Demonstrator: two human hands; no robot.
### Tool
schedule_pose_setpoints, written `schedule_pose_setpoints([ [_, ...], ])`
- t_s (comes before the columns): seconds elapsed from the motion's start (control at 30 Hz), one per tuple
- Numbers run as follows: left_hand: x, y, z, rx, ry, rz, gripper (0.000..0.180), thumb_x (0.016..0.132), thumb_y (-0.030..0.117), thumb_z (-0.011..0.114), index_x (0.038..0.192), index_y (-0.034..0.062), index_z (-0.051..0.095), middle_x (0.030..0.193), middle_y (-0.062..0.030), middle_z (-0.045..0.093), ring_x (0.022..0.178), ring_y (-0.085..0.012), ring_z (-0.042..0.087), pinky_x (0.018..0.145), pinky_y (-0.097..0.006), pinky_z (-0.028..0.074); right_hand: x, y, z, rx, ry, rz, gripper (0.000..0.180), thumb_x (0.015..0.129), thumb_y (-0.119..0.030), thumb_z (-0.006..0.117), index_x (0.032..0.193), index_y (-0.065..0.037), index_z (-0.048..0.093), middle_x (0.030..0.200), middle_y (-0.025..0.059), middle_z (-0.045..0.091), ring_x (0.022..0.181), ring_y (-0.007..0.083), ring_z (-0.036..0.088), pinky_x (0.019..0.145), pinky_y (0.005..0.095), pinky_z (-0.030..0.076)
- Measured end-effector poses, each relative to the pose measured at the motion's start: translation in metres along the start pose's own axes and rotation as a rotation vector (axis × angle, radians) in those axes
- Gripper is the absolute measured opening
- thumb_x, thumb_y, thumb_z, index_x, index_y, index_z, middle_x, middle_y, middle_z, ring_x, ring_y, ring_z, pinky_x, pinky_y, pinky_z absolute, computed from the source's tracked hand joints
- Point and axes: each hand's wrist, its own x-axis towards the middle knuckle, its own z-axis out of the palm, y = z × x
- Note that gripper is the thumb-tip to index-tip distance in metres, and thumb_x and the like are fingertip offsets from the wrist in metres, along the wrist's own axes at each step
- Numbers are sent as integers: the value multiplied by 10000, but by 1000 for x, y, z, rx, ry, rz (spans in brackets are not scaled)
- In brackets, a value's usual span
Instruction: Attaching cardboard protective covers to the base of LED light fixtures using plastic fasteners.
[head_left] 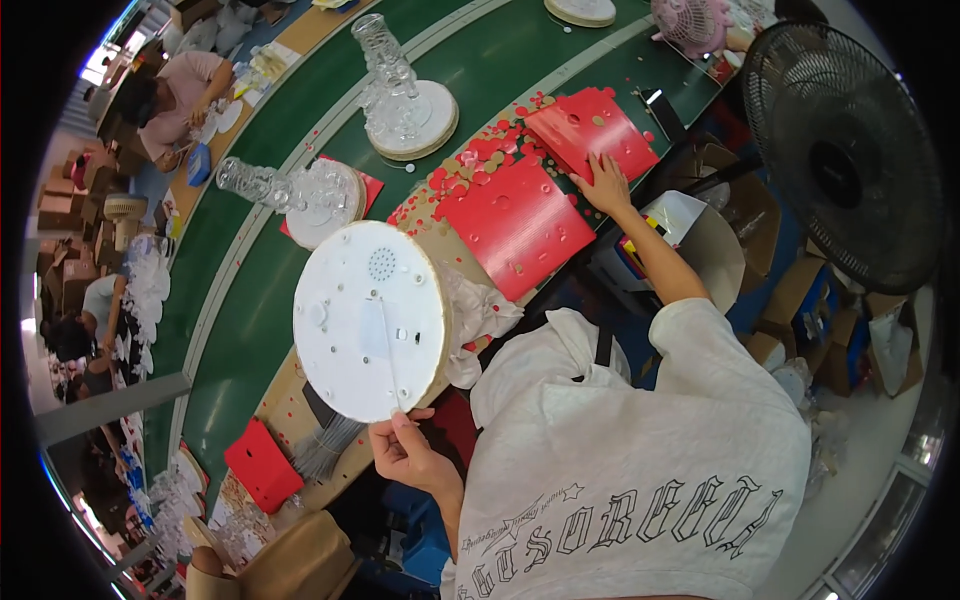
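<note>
Cloth of a white shirt [650, 430] with dark lettering fills the lower right, nearest the camera. Just beyond its left side, the left hand [415, 460] pinches the lower rim of a white disc [350, 300] between thumb and fingers. The disc is held up over the bench edge, its flat face toward the camera, showing a round cluster of small holes, a pale rectangular patch and several small round fittings. A crumpled whitish wrapping [482, 325] lies just beside its right rim.

Farther along the bench, a red sheet [520, 228] lies with round marks across it. Past that, the right hand [605, 185], fingers spread, rests on the near edge of a second red sheet [592, 130]. Loose red and tan circles [478, 160] are scattered beside both sheets. A large black fan [840, 160] stands to the right.

Beyond the white disc, a clear lobed column [385, 60] on a round base [430, 115] sits on the green belt [245, 340]. At the far side, a person in pink [180, 110] bends over a table.
</note>
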Motion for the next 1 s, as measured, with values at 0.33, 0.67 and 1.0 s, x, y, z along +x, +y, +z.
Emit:
schedule_pose_setpoints([
  [0.33, 11, 3, -17, -66, -102, -108, 341, 972, 62, 654, 686, 58, 469, 623, 29, 465, 580, -74, 557, 564, -215, 353, 4, -73, -262, 293, 543, -450, 325, 1065, -288, 516, 1104, -3, 668, 1033, 249, 685, 1030, 423, 663, 863, 438, 519],
  [0.67, 13, -18, -27, -117, -120, -66, 198, 938, -3, 683, 767, -7, 584, 667, 50, 555, 611, -4, 451, 533, -188, 320, -143, -239, -221, 1603, -374, -197, 454, 1024, -182, 559, 1434, 12, 540, 1298, 103, 669, 1128, 168, 656, 932, 315, 531],
  [1.0, 13, -37, -31, -448, -118, -125, 549, 1071, 380, 364, 1112, -63, 685, 1021, -107, 732, 945, -148, 675, 846, -274, 498, -173, -232, -199, 1248, -572, -287, 534, 1005, -39, 547, 1528, -8, 444, 1238, 145, 708, 1064, 113, 670, 964, 253, 486],
])
